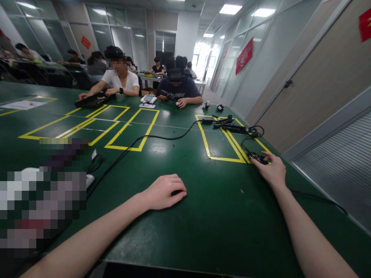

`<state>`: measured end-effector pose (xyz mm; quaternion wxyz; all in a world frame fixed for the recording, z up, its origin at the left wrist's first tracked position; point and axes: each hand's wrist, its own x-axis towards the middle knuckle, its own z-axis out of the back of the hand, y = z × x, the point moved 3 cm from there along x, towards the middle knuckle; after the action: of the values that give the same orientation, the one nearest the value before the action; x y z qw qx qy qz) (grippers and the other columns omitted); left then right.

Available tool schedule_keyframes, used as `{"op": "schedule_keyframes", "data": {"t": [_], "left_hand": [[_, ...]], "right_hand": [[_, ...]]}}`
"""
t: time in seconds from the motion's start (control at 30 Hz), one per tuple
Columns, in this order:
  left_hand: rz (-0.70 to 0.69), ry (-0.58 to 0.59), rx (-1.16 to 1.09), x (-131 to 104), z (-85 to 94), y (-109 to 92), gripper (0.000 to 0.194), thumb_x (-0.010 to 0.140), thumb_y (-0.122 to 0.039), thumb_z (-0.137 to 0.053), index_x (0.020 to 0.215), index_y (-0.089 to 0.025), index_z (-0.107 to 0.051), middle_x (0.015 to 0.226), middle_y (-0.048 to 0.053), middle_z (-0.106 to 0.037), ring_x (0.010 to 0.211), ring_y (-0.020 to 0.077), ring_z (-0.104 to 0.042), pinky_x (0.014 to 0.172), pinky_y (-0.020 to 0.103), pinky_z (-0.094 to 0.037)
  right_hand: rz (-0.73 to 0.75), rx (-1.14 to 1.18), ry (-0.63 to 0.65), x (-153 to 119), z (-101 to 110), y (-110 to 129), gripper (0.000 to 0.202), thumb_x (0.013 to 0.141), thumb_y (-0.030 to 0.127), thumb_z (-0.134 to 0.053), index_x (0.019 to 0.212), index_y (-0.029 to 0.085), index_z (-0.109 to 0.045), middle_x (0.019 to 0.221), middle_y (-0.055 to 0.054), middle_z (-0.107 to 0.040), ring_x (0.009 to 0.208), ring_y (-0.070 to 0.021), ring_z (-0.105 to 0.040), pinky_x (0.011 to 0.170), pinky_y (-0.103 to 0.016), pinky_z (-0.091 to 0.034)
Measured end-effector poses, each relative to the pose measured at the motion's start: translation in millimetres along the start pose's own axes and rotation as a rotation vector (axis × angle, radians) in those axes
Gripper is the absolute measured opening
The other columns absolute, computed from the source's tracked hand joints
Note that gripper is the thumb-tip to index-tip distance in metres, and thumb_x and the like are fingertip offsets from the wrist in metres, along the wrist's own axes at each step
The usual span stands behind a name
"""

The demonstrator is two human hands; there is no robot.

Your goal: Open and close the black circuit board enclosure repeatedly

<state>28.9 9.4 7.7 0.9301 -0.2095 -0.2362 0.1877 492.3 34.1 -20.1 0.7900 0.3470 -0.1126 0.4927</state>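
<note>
My left hand (166, 192) rests on the green table (203, 231), its fingers loosely curled and the thumb tip close to the index finger. A dark gap shows between them, and no object is visible in it. Farther right, my right hand (272, 170) has its thumb and fingers around a small black electronic part (257, 157) with a cable. Much of that part is hidden behind the fingers. Just beyond lies a black jointed device (236, 128), linked to it by a thin cable.
A black cable (139, 139) crosses the table. Yellow tape rectangles (142, 148) mark its surface. Two small black-and-white items (206, 105) stand at the far right edge. Across the table sit two people, one by a black tray (94, 100). A blurred patch (55, 204) covers the left side.
</note>
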Motion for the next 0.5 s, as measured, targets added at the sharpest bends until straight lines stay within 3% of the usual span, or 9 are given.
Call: {"op": "schedule_keyframes", "data": {"t": [0.23,0.5], "left_hand": [[0.011,0.007,-0.001,-0.3,0.2,1.1,0.019,0.103,-0.023,-0.057,0.095,-0.017,-0.073,0.095,0.005,-0.075,0.089,0.0182,-0.068,0.084,0.03,-0.054],[0.005,-0.001,0.001,-0.8,0.8,0.1,0.019,0.103,-0.024,-0.057,0.095,-0.017,-0.073,0.095,0.005,-0.075,0.089,0.0182,-0.068,0.083,0.03,-0.053]], "right_hand": [[-0.082,-0.125,0.167,-1.6,-2.6,8.0,0.034,0.078,0.048,-0.067,0.095,0.021,-0.078,0.093,-0.013,-0.074,0.08,-0.0313,-0.066,0.061,-0.037,-0.044],[-0.138,0.223,0.134,-3.3,-6.0,4.7,0.034,0.064,0.045,-0.074,0.088,0.02,-0.078,0.076,-0.008,-0.073,0.073,-0.0285,-0.067,0.063,-0.036,-0.048]]}}
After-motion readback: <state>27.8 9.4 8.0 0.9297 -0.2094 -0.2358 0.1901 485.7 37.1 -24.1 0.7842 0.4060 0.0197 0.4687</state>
